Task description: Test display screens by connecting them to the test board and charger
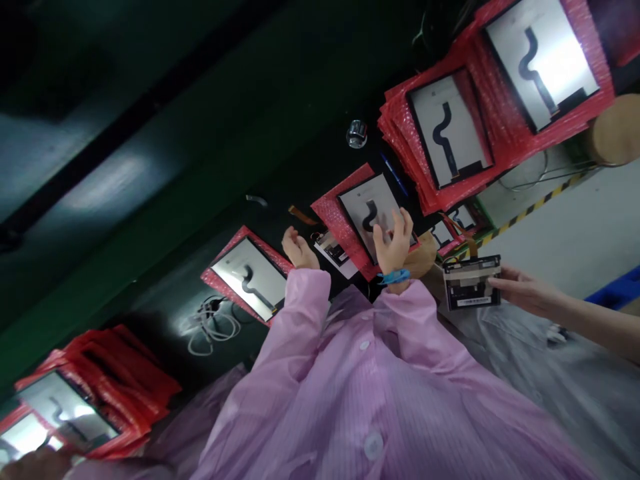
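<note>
My right hand [393, 245], with a blue band at its wrist, has its fingers apart over the lower right part of a silver display panel [365, 193]. That panel lies on a red bubble-wrap sleeve [340, 212]. My left hand [299, 249] is raised with fingers partly curled and nothing visible in it. It is between the middle panel and another panel [243, 267] on red wrap to the left. Between my hands, a small circuit unit [333, 249] rests on something white, and an orange flex strip [301, 215] lies above it.
Stacks of red wrap [407, 143] with panels stand at the upper right, more red sleeves [125, 373] at the lower left. A co-worker's hand [520, 287] holds a device [471, 283] at the right. White cable [213, 330], blue pen [394, 175] and metal cup [357, 134] lie on the table.
</note>
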